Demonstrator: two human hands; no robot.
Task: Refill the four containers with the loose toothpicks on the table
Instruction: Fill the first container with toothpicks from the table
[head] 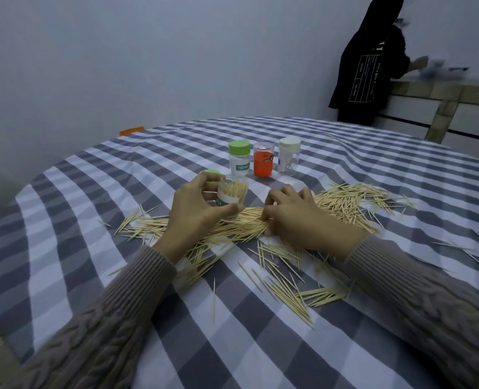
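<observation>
Here, the clear plastic toothpick jar (230, 198) is gripped by the left hand (196, 209); light, stiff, thin wooden toothpicks (244, 226) are pinched mid-length by the right hand (297, 217).

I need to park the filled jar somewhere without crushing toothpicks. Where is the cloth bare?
Bare cloth lies behind the three capped jars and left of the left hand, beyond the toothpicks. Crowded: around both hands and the near right, where picks lie scattered.

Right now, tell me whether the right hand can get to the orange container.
Probably yes. The right hand is pinching loose toothpicks; the orange container stands just beyond it, with only bare tablecloth between.
</observation>
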